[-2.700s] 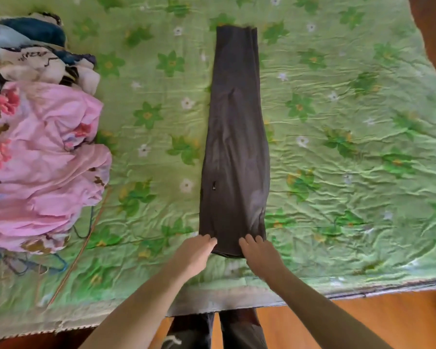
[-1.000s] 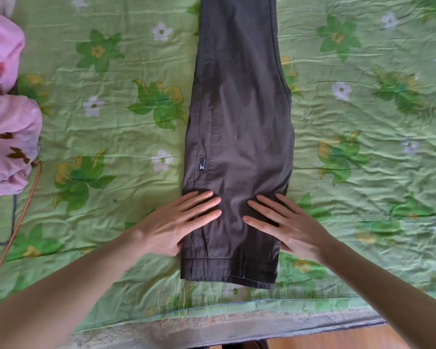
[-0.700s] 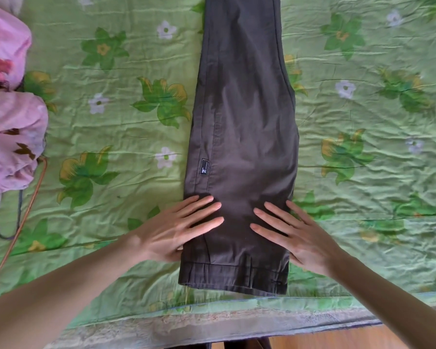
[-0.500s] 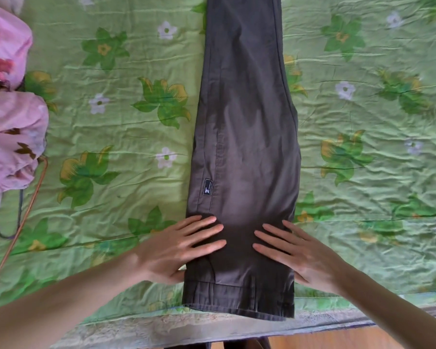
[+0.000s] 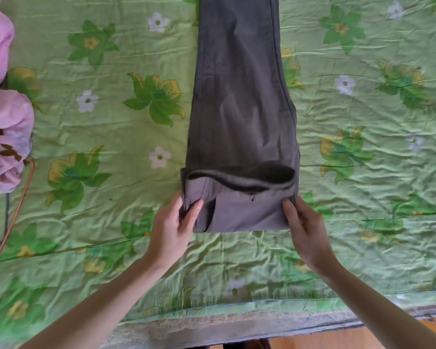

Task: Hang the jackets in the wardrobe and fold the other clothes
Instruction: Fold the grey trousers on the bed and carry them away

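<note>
I am looking straight down at dark grey trousers laid lengthwise on a green flowered bedspread, the legs running away from me and out of the top of the view. The near end of the trousers is turned over onto the rest, so the waistband lies as a curved dark-edged band across the fabric, and the lighter inner side faces up in the folded flap below it. My left hand pinches the left edge of that flap, thumb on top and the fingers tucked under the cloth at the fold's corner. My right hand grips the right edge of the flap, thumb lying along the top of the fabric and the other fingers curled beneath it where I cannot see them. Both forearms reach in from the bottom of the view. The fold sits near the bed's front edge, with a strip of bedspread between it and the edge. At the far left a heap of pink clothes lies on the bedspread, well apart from the trousers, and beside it a thin copper-coloured wire hanger runs down toward the bed's near edge. A wooden floor shows at the lower right.
</note>
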A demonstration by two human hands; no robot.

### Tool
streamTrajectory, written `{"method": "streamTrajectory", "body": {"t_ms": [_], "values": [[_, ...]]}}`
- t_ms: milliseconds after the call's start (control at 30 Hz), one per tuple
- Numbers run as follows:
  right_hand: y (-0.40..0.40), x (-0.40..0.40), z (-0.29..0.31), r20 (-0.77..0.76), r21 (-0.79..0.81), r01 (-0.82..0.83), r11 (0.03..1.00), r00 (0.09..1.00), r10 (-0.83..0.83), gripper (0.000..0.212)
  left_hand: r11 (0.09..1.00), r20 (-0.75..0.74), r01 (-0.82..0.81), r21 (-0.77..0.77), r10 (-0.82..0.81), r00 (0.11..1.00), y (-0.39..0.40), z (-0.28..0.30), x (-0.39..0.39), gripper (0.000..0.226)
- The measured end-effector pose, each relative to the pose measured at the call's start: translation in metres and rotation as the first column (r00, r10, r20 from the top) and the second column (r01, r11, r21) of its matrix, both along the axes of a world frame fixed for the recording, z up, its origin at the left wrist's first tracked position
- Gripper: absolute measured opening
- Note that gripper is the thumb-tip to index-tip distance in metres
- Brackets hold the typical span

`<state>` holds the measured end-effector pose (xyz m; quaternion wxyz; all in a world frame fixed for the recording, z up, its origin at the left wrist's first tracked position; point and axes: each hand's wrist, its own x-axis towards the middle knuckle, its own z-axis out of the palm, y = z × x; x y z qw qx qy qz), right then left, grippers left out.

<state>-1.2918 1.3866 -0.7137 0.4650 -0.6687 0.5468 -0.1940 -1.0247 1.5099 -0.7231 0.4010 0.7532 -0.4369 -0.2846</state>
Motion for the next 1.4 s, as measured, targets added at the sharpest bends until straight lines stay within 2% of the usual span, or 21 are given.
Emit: {"method": "streamTrajectory", "body": {"t_ms": [100, 200, 300, 333, 400, 433, 467, 533, 600, 667, 833, 900, 967, 1133, 1267, 1400], "values": [[-0.003, 0.013, 0.000, -0.118, -0.016, 0.047, 0.999, 0.992, -0.048, 0.039, 1.000, -0.042, -0.010, 0.030, 0.011, 0.999, -0.014, 0.000, -0.002, 0.035], [-0.006, 0.025, -0.005, -0.179, -0.035, 0.170, 0.985, 0.968, -0.174, 0.045, 0.991, -0.106, -0.084, 0.108, 0.095, 0.990, -0.030, -0.007, 0.000, 0.041], [-0.005, 0.033, -0.010, -0.201, -0.060, 0.341, 0.938, 0.916, -0.346, 0.047, 0.969, -0.040, -0.171, 0.175, 0.181, 0.983, -0.042, -0.010, -0.004, 0.043], [-0.004, 0.036, -0.011, -0.199, -0.076, 0.391, 0.917, 0.895, -0.399, 0.040, 0.958, -0.009, -0.210, 0.196, 0.216, 0.976, -0.044, -0.009, -0.007, 0.040], [-0.001, 0.042, -0.010, -0.181, -0.167, 0.438, 0.884, 0.867, -0.464, 0.013, 0.937, 0.070, -0.288, 0.197, 0.280, 0.958, -0.044, -0.001, -0.016, 0.021], [0.001, 0.044, -0.010, -0.190, -0.276, 0.394, 0.877, 0.872, -0.452, 0.016, 0.940, 0.149, -0.303, 0.156, 0.280, 0.948, -0.043, 0.005, -0.021, 0.020], [0.002, 0.044, -0.010, -0.214, -0.405, 0.281, 0.870, 0.896, -0.389, 0.025, 0.959, 0.247, -0.269, 0.084, 0.241, 0.939, -0.042, 0.008, -0.025, 0.029], [0.000, 0.043, -0.010, -0.294, -0.618, -0.095, 0.780, 0.949, -0.117, 0.037, 0.999, 0.454, -0.019, -0.027, 0.029, 0.890, -0.039, 0.007, -0.028, 0.041], [-0.007, 0.046, -0.009, -0.403, -0.637, -0.398, 0.660, 0.902, 0.156, 0.044, 0.964, 0.570, 0.264, 0.032, -0.235, 0.787, -0.041, 0.002, -0.028, 0.048], [-0.014, 0.049, -0.013, -0.503, -0.548, -0.525, 0.652, 0.829, 0.245, 0.049, 0.907, 0.592, 0.396, 0.144, -0.400, 0.700, -0.044, -0.005, -0.026, 0.056], [-0.026, 0.050, -0.028, -0.686, -0.309, -0.643, 0.700, 0.661, 0.304, 0.069, 0.837, 0.512, 0.450, 0.312, -0.547, 0.662, -0.051, -0.011, -0.015, 0.087], [-0.028, 0.053, -0.031, -0.725, -0.261, -0.667, 0.698, 0.613, 0.314, 0.072, 0.793, 0.502, 0.473, 0.384, -0.609, 0.613, -0.054, -0.009, -0.012, 0.104], [-0.029, 0.054, -0.032, -0.741, -0.225, -0.676, 0.702, 0.586, 0.328, 0.073, 0.753, 0.495, 0.491, 0.438, -0.658, 0.567, -0.055, -0.007, -0.010, 0.113], [-0.034, 0.042, -0.026, -0.635, -0.263, -0.687, 0.677, 0.652, 0.414, 0.078, 0.685, 0.483, 0.506, 0.524, -0.728, 0.486, -0.055, 0.003, -0.007, 0.124], [-0.032, 0.015, -0.025, -0.696, -0.299, -0.796, 0.527, 0.559, 0.450, 0.097, 0.670, 0.490, 0.471, 0.574, -0.741, 0.458, -0.057, 0.008, -0.012, 0.124], [-0.025, 0.006, -0.022, -0.737, -0.305, -0.819, 0.486, 0.526, 0.424, 0.099, 0.687, 0.481, 0.452, 0.568, -0.724, 0.495, -0.053, 0.013, -0.018, 0.106]]}}
